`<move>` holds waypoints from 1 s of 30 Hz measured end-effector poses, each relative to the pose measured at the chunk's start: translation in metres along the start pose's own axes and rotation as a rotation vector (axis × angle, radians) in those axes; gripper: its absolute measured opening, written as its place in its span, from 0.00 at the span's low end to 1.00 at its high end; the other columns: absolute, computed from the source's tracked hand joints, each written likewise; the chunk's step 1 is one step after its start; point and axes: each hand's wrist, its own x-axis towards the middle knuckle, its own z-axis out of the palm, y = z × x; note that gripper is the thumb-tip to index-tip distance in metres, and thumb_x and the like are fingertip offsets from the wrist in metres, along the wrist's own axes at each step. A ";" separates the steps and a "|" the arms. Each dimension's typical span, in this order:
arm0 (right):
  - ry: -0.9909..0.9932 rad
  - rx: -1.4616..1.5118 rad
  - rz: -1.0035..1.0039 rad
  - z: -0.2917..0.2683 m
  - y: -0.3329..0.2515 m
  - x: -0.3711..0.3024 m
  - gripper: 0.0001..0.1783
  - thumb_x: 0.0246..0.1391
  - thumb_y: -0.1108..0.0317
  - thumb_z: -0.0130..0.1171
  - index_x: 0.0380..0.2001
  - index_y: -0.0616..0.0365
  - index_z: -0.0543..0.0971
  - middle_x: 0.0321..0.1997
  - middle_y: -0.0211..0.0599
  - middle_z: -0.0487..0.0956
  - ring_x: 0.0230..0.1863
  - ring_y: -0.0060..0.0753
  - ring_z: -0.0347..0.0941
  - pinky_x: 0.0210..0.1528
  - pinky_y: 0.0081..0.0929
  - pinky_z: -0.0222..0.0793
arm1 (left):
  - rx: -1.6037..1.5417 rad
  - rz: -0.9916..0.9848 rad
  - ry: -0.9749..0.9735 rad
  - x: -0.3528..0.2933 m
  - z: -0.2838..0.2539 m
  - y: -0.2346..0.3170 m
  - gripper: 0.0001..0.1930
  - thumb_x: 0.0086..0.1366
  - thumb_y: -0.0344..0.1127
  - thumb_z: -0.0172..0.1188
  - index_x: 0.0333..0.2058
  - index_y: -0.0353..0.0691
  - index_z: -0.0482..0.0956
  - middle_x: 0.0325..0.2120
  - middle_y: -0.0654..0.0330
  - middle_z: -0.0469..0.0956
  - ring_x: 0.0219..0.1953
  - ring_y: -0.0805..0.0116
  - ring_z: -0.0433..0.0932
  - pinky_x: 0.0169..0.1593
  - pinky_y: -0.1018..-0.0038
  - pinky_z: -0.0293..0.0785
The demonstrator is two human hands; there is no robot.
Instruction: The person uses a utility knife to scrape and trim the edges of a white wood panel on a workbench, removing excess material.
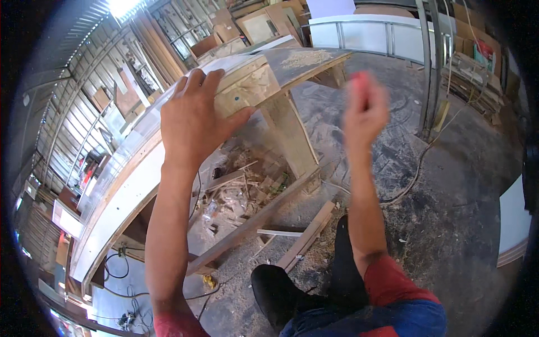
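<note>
My left hand [191, 121] is on a pale wooden board [251, 85] at the workbench corner. Its fingers reach over the top edge and its thumb lies along the lower edge, so the board is gripped between them. A dark round spot, perhaps a screw head or hole, shows on the board's face near the thumb. My right hand [366, 118] is raised in the air to the right of the bench, apart from it. Its fingers are closed round a red object [361, 83], too smeared by motion to name.
The long workbench [126, 182] runs along my left, with sawdust [306, 58] on its far end. A wooden leg [289, 135] and a low rail [255, 220] stand below. Offcuts [241, 191], loose planks [309, 236] and a cable [415, 174] lie on the dusty floor.
</note>
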 end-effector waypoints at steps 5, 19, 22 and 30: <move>0.026 0.326 0.338 -0.047 0.024 0.055 0.12 0.69 0.63 0.58 0.49 0.58 0.77 0.29 0.27 0.76 0.26 0.15 0.68 0.27 0.17 0.63 | 0.092 0.137 0.221 0.007 0.000 0.008 0.32 0.48 0.46 0.78 0.52 0.42 0.81 0.42 0.57 0.79 0.46 0.53 0.79 0.49 0.59 0.77; -0.720 0.334 0.352 -0.049 -0.021 -0.022 0.14 0.67 0.61 0.58 0.47 0.60 0.75 0.33 0.44 0.80 0.32 0.36 0.79 0.37 0.32 0.73 | -0.383 0.415 -0.049 -0.024 0.007 0.025 0.09 0.49 0.26 0.68 0.32 0.41 0.85 0.43 0.58 0.82 0.54 0.56 0.78 0.62 0.56 0.68; -0.785 0.110 0.207 -0.037 -0.031 0.001 0.14 0.65 0.58 0.60 0.41 0.58 0.77 0.29 0.44 0.80 0.27 0.43 0.78 0.31 0.34 0.71 | -0.435 0.457 -0.188 -0.050 -0.001 0.029 0.09 0.49 0.26 0.68 0.32 0.41 0.85 0.45 0.58 0.82 0.56 0.57 0.77 0.62 0.57 0.68; -0.746 0.040 -0.271 0.028 -0.014 0.030 0.16 0.60 0.52 0.66 0.31 0.53 0.79 0.15 0.36 0.76 0.17 0.43 0.75 0.21 0.37 0.69 | -0.204 -0.294 0.133 -0.061 -0.071 -0.096 0.14 0.62 0.32 0.68 0.46 0.39 0.84 0.47 0.53 0.83 0.53 0.57 0.80 0.58 0.63 0.72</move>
